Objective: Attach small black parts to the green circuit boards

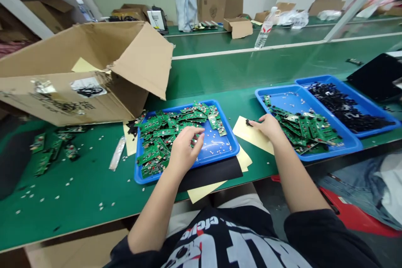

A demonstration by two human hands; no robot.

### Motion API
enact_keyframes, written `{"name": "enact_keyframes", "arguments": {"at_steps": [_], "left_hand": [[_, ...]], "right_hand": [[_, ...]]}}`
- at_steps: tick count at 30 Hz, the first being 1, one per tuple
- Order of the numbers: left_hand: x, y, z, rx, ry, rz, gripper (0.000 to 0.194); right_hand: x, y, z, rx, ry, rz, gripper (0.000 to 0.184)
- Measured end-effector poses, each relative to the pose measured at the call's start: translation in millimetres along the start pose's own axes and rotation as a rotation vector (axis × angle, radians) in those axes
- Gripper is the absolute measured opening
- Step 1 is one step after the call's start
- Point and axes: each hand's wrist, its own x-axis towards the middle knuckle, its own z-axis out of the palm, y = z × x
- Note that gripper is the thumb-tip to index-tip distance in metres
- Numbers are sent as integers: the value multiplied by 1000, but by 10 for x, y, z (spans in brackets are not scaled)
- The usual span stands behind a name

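Handling looks partway, with flat green circuit boards (150,124) heaped in shallow blue plastic trays (209,153) at 11 and 1 o'clock, the left hand (184,146) loosely spread over the former, the right hand (268,127) at a small black piece (249,122), pinch unclear.

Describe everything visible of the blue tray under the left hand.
The tray is shallow and roughly rectangular, with rounded corners and a raised rim; it looks like plastic. It sits upright on the green bench, its near side over a black sheet. Green circuit boards lie heaped across its left and far parts; small white bits dot the barer right floor. The left hand covers part of it; whether they touch is unclear.
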Motion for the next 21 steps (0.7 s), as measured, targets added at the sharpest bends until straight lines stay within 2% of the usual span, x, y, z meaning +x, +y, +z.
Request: {"name": "enact_keyframes", "arguments": {"at_steps": [4, 6, 8, 10, 12, 13, 14, 17, 21], "left_hand": [[-493, 162, -364, 288, -172, -226, 28], [-823, 172, -453, 379, -229, -374, 32], [-1115, 132, -443, 456, -167, -499, 30], [-1310, 70, -363, 504, -43, -573, 34], [-1399, 14, -261, 451, 39, -626, 37], [-1411, -2, -216, 414, 67, -652, 35], [-1409, -8, -178, 397, 84, -670, 33], [-1371, 25, -120, 366, 117, -713, 29], [-1334, 98, -125, 240, 132, -810, 31]], "right_hand": [[-74, 10, -32, 11, 6, -97, 18], [-208, -24, -30, 34, 22, -148, 23], [-450, -100, -3, 66, 60, -193, 31], [-796, -206, 61, 122, 36, -265, 37], [-1181, -312, 153, 208, -122, -419, 31], [-1354, -354, 204, 278, -280, -603, 28], [-1495, -385, 255, 333, -324, -702, 26], [-1663, -401, 365, 394, -276, -729, 27], [-1480, -323, 343, 351, -217, -685, 27]]}}
